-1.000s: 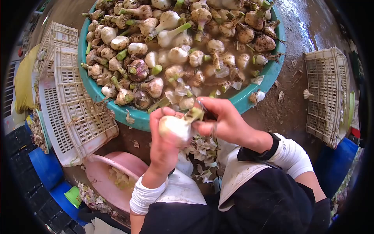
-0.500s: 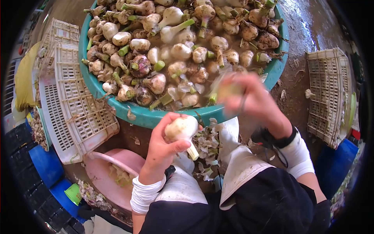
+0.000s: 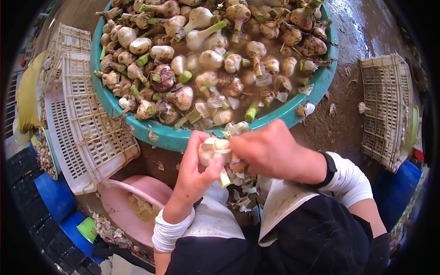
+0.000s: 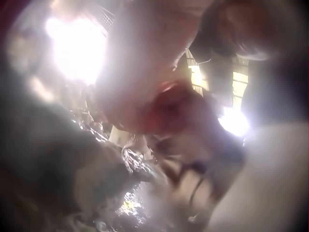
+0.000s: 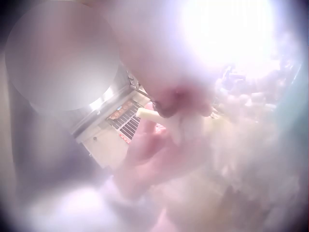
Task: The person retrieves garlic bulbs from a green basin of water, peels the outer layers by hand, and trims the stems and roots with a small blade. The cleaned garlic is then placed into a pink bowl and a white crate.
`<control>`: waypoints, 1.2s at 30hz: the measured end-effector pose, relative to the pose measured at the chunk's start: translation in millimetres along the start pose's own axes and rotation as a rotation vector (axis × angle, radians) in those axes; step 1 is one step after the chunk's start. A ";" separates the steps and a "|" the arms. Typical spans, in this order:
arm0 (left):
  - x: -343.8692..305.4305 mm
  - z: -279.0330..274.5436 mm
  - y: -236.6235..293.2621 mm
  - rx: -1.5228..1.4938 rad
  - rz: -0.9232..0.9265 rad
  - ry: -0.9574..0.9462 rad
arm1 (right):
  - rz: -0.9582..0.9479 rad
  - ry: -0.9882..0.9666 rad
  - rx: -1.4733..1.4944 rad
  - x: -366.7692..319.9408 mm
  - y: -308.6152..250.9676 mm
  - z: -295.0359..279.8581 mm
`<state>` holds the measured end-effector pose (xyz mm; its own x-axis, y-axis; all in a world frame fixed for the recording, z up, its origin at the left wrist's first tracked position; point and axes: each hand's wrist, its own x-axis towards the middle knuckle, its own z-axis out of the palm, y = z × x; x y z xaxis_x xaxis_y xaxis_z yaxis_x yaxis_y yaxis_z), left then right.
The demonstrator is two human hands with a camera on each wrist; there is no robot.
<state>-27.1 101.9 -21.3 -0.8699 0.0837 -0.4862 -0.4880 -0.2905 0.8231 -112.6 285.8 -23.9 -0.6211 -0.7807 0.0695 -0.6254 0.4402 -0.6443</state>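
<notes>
My left hand holds a garlic bulb over my lap, with its cut stem pointing down toward me. The bulb is pale, with some skin loose at its top. My right hand is curled against the bulb's right side, slightly blurred. A thin bit of metal, apparently a small knife, shows under its fingers, mostly hidden. Loose garlic skin stands out just beyond the right fingers. The right wrist view is hazy but shows the bulb's pale stem by the fingers. The left wrist view is badly blurred.
A green tub of garlic bulbs in murky water stands in front. White plastic crates lean at left, another crate at right. A pink basin sits by my left leg. Peelings lie between my boots.
The right hand pulled away toward the tub, blurred, then came back to the bulb. The left hand turned the bulb so its stem points down.
</notes>
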 end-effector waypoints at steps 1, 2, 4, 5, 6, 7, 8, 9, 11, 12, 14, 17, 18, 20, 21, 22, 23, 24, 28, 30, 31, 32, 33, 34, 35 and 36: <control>0.5 -3.9 1.5 -0.002 -0.001 -0.001 | -0.001 0.043 0.050 2.7 9.3 -0.5; 0.7 -8.6 3.1 0.135 -0.013 -0.066 | 0.077 0.191 0.071 8.2 25.5 -1.6; 0.4 -13.2 4.6 0.271 -0.020 -0.116 | 0.273 0.282 0.109 15.8 45.8 -21.0; -0.5 -14.4 5.3 0.209 -0.039 -0.064 | 0.326 0.291 0.095 14.9 50.2 -26.1; -2.4 -15.0 5.9 0.148 -0.064 -0.018 | 0.361 0.175 0.320 8.2 50.6 -18.5; -3.4 -15.3 6.7 0.088 -0.089 0.023 | 0.280 0.049 0.494 7.5 40.1 -16.1; -1.0 -18.5 -3.5 0.149 -0.040 0.025 | 0.302 -0.067 0.549 9.6 24.5 -21.6; 1.0 -19.2 -4.8 0.147 -0.033 0.025 | 0.322 -0.186 0.601 12.8 11.1 -25.5; 4.2 -13.6 -0.9 0.601 0.123 -0.078 | 0.081 -0.056 0.800 14.1 8.7 -0.8; 4.2 -9.1 -1.2 0.611 0.219 -0.070 | 0.045 -0.162 0.823 12.8 14.5 7.4; 1.2 -9.2 -4.1 0.445 0.194 -0.092 | 0.026 -0.110 0.916 13.8 17.1 7.3; 1.0 -10.7 -4.9 0.209 0.208 -0.090 | 0.523 0.311 1.221 21.6 25.8 -3.6; 1.0 -11.5 -4.6 0.142 0.246 -0.067 | 0.542 0.312 1.149 20.5 33.9 -8.3; -3.0 -8.9 4.9 0.044 0.165 0.020 | 0.359 0.152 0.867 11.8 44.4 -10.2; -6.2 -13.4 5.3 0.041 0.167 0.011 | 0.146 -0.128 0.603 7.3 42.6 -10.6; -9.1 -24.2 7.1 0.051 0.193 -0.046 | 0.151 -0.122 0.587 4.6 37.0 -16.4; -11.5 -36.3 9.1 0.058 0.223 -0.104 | 0.173 -0.270 0.498 3.5 28.6 -25.2; -15.5 -49.1 13.7 -0.215 0.300 -0.146 | 0.197 -0.420 0.411 2.7 25.2 -31.4; -54.9 -95.3 58.5 -1.065 0.532 -0.141 | 0.195 -0.049 -0.500 17.5 67.9 -33.6; -57.2 -93.8 74.1 -1.103 0.819 0.043 | 0.147 0.013 -0.494 27.6 99.4 -18.3; -51.8 -94.5 68.6 -1.106 0.826 0.036 | 0.090 0.062 -0.488 32.0 107.6 -16.0; -42.4 -94.2 55.2 -0.821 0.718 0.125 | 0.095 0.129 -0.440 33.2 108.3 -18.0; -34.6 -90.6 43.5 -0.538 0.599 0.215 | 0.087 0.122 -0.442 32.8 103.0 -22.3; -25.6 -74.1 34.6 -0.202 0.525 0.218 | 0.130 0.159 -0.146 31.8 89.4 -31.9; -14.1 -52.5 25.7 0.135 0.435 0.215 | 0.177 0.193 0.155 29.8 73.7 -40.8; -1.2 -37.0 16.4 0.289 0.495 0.120 | 0.254 0.122 0.454 27.5 53.4 -46.6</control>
<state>-31.4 61.8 -18.0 -0.9932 -0.1091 -0.0395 -0.0404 0.0053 0.9992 -185.1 308.5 -21.0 -0.7939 -0.6050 -0.0609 -0.1978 0.3516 -0.9150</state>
